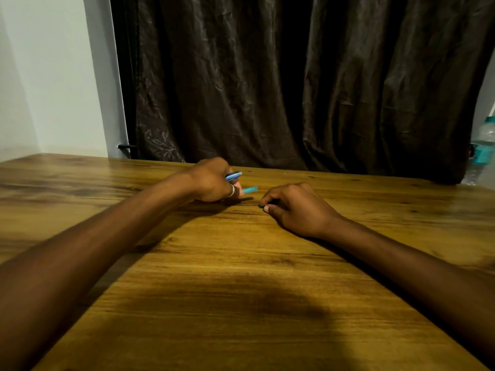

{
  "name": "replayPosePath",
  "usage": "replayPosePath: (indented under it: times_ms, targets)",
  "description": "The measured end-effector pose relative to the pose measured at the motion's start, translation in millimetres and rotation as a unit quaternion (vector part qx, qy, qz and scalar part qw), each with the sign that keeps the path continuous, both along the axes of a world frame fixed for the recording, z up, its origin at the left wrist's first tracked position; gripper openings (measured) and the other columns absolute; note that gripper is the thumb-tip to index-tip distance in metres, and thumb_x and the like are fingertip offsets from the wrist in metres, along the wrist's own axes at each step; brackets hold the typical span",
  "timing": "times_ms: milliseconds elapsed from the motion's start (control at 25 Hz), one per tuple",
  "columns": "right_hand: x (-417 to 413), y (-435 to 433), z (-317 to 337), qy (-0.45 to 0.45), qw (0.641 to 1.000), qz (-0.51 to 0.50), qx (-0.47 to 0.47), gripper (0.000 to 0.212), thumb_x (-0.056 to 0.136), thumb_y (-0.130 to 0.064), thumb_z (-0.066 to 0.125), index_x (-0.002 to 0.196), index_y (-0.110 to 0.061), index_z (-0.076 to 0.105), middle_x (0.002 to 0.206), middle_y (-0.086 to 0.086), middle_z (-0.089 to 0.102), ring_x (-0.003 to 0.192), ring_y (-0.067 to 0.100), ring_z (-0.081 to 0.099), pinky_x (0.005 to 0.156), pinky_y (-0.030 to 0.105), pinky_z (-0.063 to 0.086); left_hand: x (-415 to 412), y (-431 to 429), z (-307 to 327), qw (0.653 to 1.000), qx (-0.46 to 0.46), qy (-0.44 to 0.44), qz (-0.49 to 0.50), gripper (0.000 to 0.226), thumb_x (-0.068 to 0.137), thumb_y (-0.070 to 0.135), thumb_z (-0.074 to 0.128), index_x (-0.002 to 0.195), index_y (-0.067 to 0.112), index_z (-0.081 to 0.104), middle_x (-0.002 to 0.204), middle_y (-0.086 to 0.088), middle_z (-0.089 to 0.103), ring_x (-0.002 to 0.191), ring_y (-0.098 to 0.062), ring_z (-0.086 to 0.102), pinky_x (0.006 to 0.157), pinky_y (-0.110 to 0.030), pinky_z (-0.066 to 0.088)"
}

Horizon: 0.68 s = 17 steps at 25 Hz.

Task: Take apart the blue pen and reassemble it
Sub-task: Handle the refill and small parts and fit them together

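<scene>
On the far middle of the table (241,263), the left hand (211,183) is curled shut around two blue pen pieces: a darker piece (233,175) pokes out above the fingers and a lighter tube (250,189) sticks out lower, toward the right. Just to the right, apart from it, the right hand (294,210) rests on the wood with fingertips pinched together — something small and dark seems caught there, but it is too small to name. The pen looks already taken apart. Its parts are probably light, stiff, smooth plastic, likely to roll or slip, so each is best held by the barrel near the joining end — tiny bits pinched at the fingertips. A dark curtain (294,89) hangs behind; a bottle (483,148) stands far right.
</scene>
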State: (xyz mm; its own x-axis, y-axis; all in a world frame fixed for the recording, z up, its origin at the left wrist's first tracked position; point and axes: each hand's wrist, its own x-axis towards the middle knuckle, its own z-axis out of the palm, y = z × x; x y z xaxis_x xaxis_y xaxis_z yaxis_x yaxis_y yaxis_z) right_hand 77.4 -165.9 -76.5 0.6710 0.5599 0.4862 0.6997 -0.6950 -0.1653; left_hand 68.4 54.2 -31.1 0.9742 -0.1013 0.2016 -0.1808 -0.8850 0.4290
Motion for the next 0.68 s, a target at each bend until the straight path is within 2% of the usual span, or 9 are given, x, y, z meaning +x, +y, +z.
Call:
replayPosePath:
  times_ms: [80,120,200,320,400,560,680]
  targets:
    - [0,0,1,0.005,1.000,-0.003,0.007,0.012,0.090,-0.020,0.070,0.097,-0.026,0.076,0.094,-0.011,0.077,0.074,-0.010,0.056,0.066,0.002,0.034,-1,-2,0,1.000,0.006,0.001,-0.007,0.017,0.081,0.041,0.078,0.093,0.028,0.076,0.092,0.003,0.072,0.089,-0.014,0.067,0.080,-0.033,0.055]
    - [0,-1,2,0.007,1.000,-0.001,0.009,0.012,0.089,-0.018,0.070,0.096,-0.026,0.076,0.093,-0.010,0.077,0.076,-0.008,0.059,0.068,0.004,0.038,-2,-3,0,1.000,0.008,0.003,-0.010,0.019,0.082,0.041,0.077,0.095,0.027,0.076,0.093,0.002,0.073,0.090,-0.015,0.067,0.083,-0.035,0.055]
    - [-2,-1,5,0.011,1.000,0.007,0.006,0.015,0.088,-0.015,0.070,0.099,-0.025,0.076,0.096,-0.010,0.076,0.086,-0.003,0.063,0.075,0.015,0.048,-4,-5,0,1.000,0.009,0.006,-0.015,0.021,0.084,0.040,0.076,0.099,0.025,0.077,0.094,0.001,0.073,0.092,-0.015,0.067,0.084,-0.034,0.055]
    - [-3,0,6,-0.004,0.998,0.011,-0.054,0.025,0.091,-0.010,0.061,0.107,-0.021,0.076,0.105,-0.003,0.075,0.099,0.009,0.063,0.086,0.030,0.053,-8,-7,2,0.999,-0.007,0.022,-0.025,0.018,0.086,0.038,0.075,0.100,0.026,0.076,0.098,0.002,0.072,0.095,-0.015,0.066,0.087,-0.036,0.055]
    - [-3,0,5,-0.009,0.995,0.000,-0.098,0.027,0.092,-0.007,0.055,0.105,-0.018,0.076,0.102,0.004,0.073,0.101,0.017,0.060,0.086,0.037,0.053,-10,-8,2,0.999,-0.009,0.026,-0.027,0.018,0.087,0.037,0.074,0.101,0.025,0.076,0.100,0.002,0.072,0.096,-0.015,0.065,0.090,-0.037,0.055]
    - [-4,-3,7,0.019,0.996,-0.047,-0.078,0.024,0.092,-0.010,0.057,0.108,-0.022,0.071,0.107,0.004,0.062,0.102,0.019,0.060,0.090,0.037,0.053,-12,-10,2,0.999,-0.017,0.025,-0.030,0.019,0.089,0.035,0.073,0.103,0.023,0.075,0.100,0.002,0.071,0.095,-0.014,0.064,0.084,-0.033,0.054]
    - [-5,-5,11,0.026,0.996,-0.068,-0.060,0.017,0.092,-0.012,0.057,0.102,-0.022,0.066,0.109,0.004,0.061,0.101,0.019,0.060,0.087,0.034,0.052,-14,-10,2,0.999,-0.021,0.029,-0.030,0.019,0.089,0.036,0.072,0.103,0.024,0.074,0.099,0.002,0.070,0.094,-0.013,0.063,0.078,-0.029,0.050]
